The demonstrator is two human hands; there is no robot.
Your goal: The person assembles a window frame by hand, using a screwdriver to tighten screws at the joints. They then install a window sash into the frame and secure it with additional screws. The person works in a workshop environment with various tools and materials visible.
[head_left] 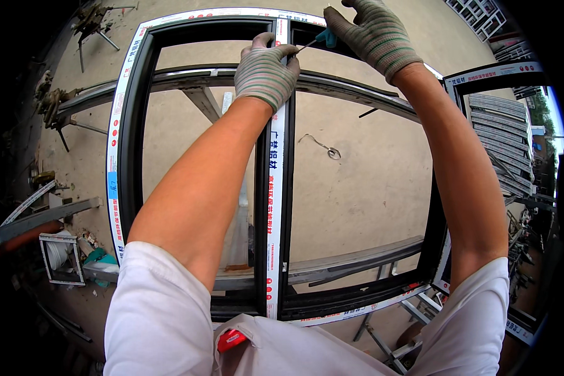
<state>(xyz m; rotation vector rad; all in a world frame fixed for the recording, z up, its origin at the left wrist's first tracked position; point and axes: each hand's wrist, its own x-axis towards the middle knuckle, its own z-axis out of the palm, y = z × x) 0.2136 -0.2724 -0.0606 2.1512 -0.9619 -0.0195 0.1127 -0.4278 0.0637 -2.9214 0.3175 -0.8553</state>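
Observation:
A black window frame [126, 125] with printed white protective film lies in front of me, divided by an upright middle bar [274, 188]. My left hand [266, 74], in a grey-and-green striped knit glove, rests at the far end of this bar. Its fingers are curled, and the thumb and a finger meet at the tip of a thin shaft; anything pinched there is hidden. That shaft belongs to a teal-handled screwdriver [326, 39]. My right hand [377, 36], gloved alike, has its fingers bent round the handle at the far edge of the frame.
Metal rails [357, 89] run crosswise beneath the frame. Another film-covered frame [492, 76] stands to the right, near stacked profiles [498, 128]. Clamps and metal stands [91, 25] are at the far left. A small white frame [62, 258] lies at the lower left.

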